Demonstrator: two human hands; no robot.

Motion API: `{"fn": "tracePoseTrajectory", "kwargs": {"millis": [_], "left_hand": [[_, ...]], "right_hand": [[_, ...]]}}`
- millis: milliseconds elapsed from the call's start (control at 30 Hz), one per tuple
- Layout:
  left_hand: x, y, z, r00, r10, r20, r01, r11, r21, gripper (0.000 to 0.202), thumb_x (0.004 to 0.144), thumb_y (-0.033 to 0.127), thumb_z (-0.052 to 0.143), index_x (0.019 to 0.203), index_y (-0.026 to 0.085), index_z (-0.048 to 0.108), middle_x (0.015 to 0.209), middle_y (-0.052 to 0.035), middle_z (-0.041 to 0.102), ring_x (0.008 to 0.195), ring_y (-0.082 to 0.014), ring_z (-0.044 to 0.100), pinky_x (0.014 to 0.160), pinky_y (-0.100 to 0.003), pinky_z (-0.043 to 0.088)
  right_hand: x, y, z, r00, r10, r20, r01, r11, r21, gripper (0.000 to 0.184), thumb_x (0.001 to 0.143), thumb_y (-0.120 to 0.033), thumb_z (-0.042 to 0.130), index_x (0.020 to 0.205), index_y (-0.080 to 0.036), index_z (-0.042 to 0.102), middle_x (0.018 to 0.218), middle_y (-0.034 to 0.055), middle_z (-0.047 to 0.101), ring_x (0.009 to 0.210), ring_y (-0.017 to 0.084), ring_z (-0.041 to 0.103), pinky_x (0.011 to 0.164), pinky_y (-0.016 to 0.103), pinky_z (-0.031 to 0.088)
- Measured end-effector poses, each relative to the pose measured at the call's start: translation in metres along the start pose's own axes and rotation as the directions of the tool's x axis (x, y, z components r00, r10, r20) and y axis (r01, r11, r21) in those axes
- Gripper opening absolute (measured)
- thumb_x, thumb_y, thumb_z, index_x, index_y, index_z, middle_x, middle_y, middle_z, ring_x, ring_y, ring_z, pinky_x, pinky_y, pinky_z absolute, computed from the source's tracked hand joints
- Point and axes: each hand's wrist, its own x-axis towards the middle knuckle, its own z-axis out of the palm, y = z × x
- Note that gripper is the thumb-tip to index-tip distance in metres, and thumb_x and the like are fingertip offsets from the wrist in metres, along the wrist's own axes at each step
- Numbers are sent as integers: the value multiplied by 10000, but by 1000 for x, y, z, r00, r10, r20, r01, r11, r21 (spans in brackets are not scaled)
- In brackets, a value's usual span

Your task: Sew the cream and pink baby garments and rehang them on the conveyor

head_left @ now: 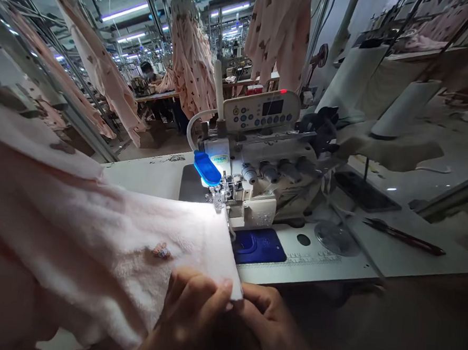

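Pale pink fleece fabric [136,216] with a small brown printed motif spreads over the left of the view. Its far edge lies at the presser foot of an overlock sewing machine [267,145], lit by a lamp with a blue cover [207,169]. My left hand [194,310] is closed on the near part of the fabric's right edge, thumb on top. Close beside it, my right hand [265,314] pinches the corner of the same edge between thumb and fingers. The fingertips under the cloth are hidden.
On the white machine table [315,270] lie a dark blue plate [259,246], a clear round dish [337,238] and dark tweezers [404,235]. Thread cones [406,109] stand at right. Pink garments [191,61] hang behind, where a person [148,72] sits.
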Motion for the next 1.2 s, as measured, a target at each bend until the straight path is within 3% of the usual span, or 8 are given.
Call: {"fn": "tracePoseTrajectory", "kwargs": {"millis": [133, 300, 433, 600, 900, 1033, 1133, 1200], "left_hand": [[-6, 1, -1, 998, 63, 5, -63, 974, 217, 302, 773, 157, 595, 1068, 226, 611, 739, -26, 551, 781, -150, 505, 860, -331, 376], [5, 1, 5, 983, 161, 89, -175, 967, 183, 181, 765, 224, 626, 944, 201, 636, 711, -26, 553, 749, -141, 508, 846, -320, 391], [15, -3, 12, 987, 157, -29, -155, 987, 48, 135, 839, 271, 541, 907, 174, 606, 793, -46, 615, 878, -170, 562, 906, -366, 402], [19, -19, 21, 982, 182, 44, -187, 969, 162, 286, 878, 171, 439, 1122, 130, 582, 1191, -79, 600, 1173, -218, 496, 1051, -407, 313], [28, -35, 19, 980, 177, 91, -192, 959, 208, 326, 869, 80, 417, 1154, 100, 574, 1200, -79, 594, 1197, -189, 483, 1040, -329, 376], [26, -39, 15, 980, 167, 110, -187, 961, 202, 362, 860, 75, 379, 1174, 104, 556, 1205, -91, 589, 1210, -208, 469, 1028, -362, 400], [26, -42, 14, 978, 150, 142, -177, 964, 198, 403, 809, 95, 436, 1201, 76, 529, 1236, -124, 561, 1225, -236, 450, 1033, -391, 400], [29, -44, 13, 970, 138, 199, -177, 965, 196, 482, 763, 119, 468, 1241, 60, 490, 1281, -139, 520, 1246, -253, 424, 1043, -407, 390]], "right_hand": [[-3, -1, -11, 963, -264, 53, 269, 931, -246, 293, 928, -352, 418, 905, -202, 669, 649, 10, 612, 568, 149, 565, 493, 211, 457], [20, 2, -28, 685, -718, 124, 595, 454, -663, 214, 895, -200, 517, 1083, -269, 592, 1018, 26, 645, 829, 165, 614, 711, 264, 489], [31, 6, -36, 599, -759, 256, 695, 334, -636, 102, 914, -209, 500, 922, -238, 598, 907, 2, 667, 714, 129, 596, 659, 264, 455], [35, 7, -36, 562, -797, 223, 663, 272, -698, 194, 920, -130, 408, 886, -216, 578, 835, 0, 668, 668, 123, 585, 649, 273, 413], [37, -1, -26, 661, -742, 115, 526, 348, -776, 208, 937, -368, 473, 957, -205, 600, 925, 40, 620, 753, 143, 582, 697, 295, 498], [36, 3, -29, 673, -730, 120, 513, 344, -787, 174, 939, -310, 467, 929, -221, 616, 930, 36, 653, 738, 146, 603, 687, 286, 496], [42, 6, -29, 642, -758, 114, 522, 323, -790, 193, 912, -155, 450, 907, -260, 612, 922, 0, 686, 700, 143, 618, 671, 284, 466], [51, 7, -28, 565, -817, 115, 552, 272, -788, 208, 891, -101, 454, 932, -253, 589, 931, -6, 689, 691, 135, 615, 675, 285, 442]]}}
